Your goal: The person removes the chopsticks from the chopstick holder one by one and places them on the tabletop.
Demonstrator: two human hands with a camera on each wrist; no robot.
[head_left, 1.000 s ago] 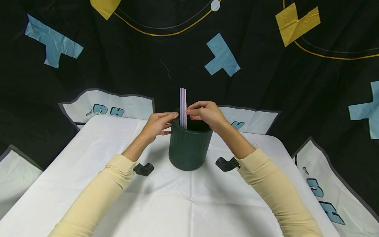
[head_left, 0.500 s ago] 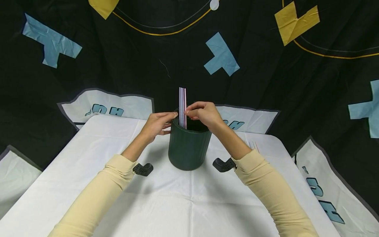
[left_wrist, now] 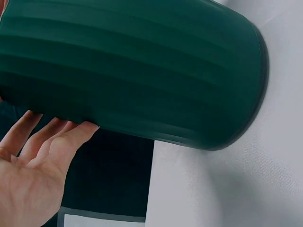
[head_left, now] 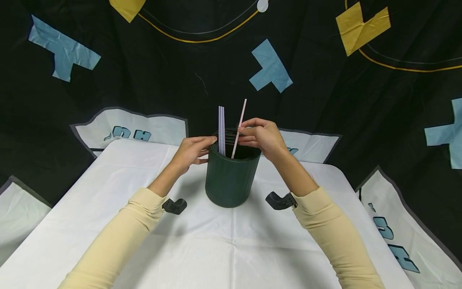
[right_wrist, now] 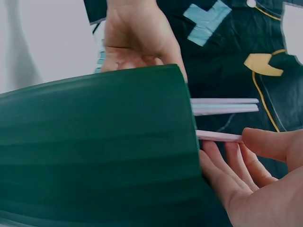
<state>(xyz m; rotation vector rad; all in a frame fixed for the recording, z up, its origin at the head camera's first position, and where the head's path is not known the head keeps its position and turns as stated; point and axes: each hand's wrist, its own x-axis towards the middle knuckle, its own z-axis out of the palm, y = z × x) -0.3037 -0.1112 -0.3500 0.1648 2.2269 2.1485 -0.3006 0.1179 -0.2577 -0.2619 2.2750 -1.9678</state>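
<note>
Pink stick tilts rightward from the lilac sticks, right hand pinching it; left hand, fingers straight, touches pot.

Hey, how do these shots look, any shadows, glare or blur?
Head view: soft shadows across the white cloth, a dark interior in the green bin, no strong glare. Left wrist view: the bin appears sideways and cropped, with a soft shadow on the cloth at lower right. Right wrist view: also sideways, the pink stick in the right hand clear enough to make out.
</note>
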